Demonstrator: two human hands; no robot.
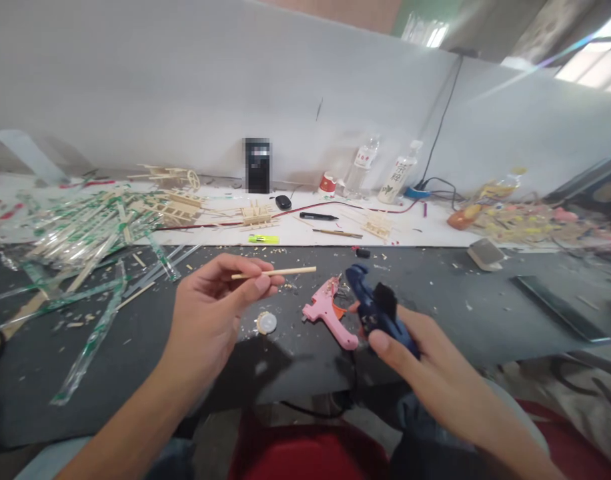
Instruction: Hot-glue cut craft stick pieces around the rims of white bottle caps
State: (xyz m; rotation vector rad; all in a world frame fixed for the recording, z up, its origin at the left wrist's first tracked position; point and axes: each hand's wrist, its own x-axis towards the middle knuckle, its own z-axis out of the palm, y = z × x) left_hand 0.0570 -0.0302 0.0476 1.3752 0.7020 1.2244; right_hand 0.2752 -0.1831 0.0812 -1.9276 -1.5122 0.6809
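Note:
My left hand (213,310) pinches a thin, pale wooden stick (300,270) between thumb and fingers, level above the dark table. In my right hand (430,353) is a dark blue hand tool (368,297) with a black part on top; its exact kind is unclear. The stick and the tool are apart. Between the hands, a pink glue gun (330,312) lies on the table, its nozzle end littered with small bits. A small round white disc (267,323) rests nearer my left hand.
Clear green-marked plastic sleeves (98,230) heap up at left. Small wooden models (258,215) stand along the white back strip, with a black pen (319,216), a yellow-green piece (264,239) and bottles (364,163). A grey block (485,255) and a dark flat panel (558,308) lie at right.

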